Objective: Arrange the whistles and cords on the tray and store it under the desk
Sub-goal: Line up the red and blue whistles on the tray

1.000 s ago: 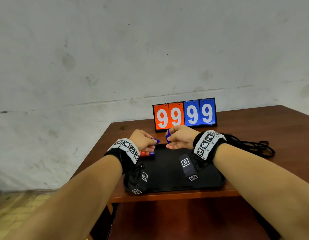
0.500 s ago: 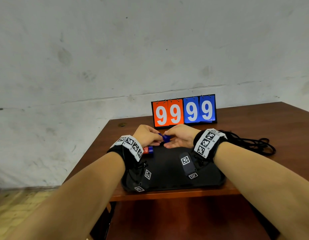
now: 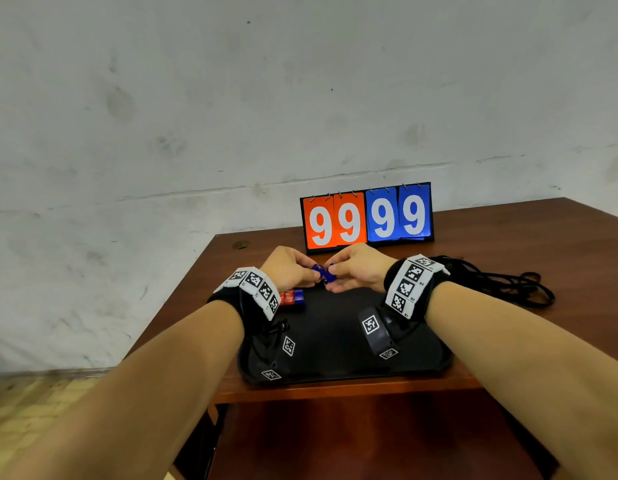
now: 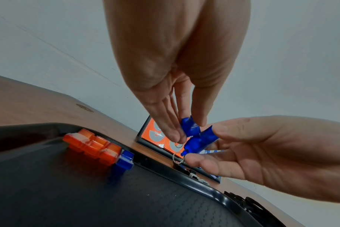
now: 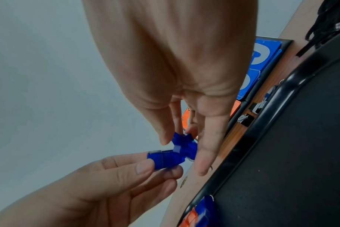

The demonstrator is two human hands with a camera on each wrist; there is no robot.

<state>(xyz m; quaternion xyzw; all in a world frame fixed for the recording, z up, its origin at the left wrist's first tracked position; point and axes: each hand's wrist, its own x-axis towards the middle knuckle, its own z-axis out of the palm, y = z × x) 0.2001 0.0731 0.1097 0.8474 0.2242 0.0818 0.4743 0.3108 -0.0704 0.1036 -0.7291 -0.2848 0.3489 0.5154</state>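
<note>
Blue whistles (image 4: 196, 141): translucent glossy plastic, thin metal split ring (image 4: 178, 156). Orange whistles (image 4: 91, 145) same plastic. Tray (image 4: 204, 183): matt black, textured floor, smooth rim. Table (image 3: 508, 244): brown wood-look, slight sheen. Wall (image 3: 231, 98): rough, scuffed.

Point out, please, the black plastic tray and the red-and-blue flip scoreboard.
black plastic tray (image 3: 338, 341): head view, bare middle of its floor.
red-and-blue flip scoreboard (image 3: 366, 218): head view, between its red and blue cards.

Flip scoreboard (image 3: 367, 216) standing on worktop (image 3: 508, 237), against wall: reads "99" in white on two orange cards, "99" in white on two blue cards. Wrist bands (image 3: 409, 284) carry black-and-white square code markers with small characters beside them, too small to read.
</note>
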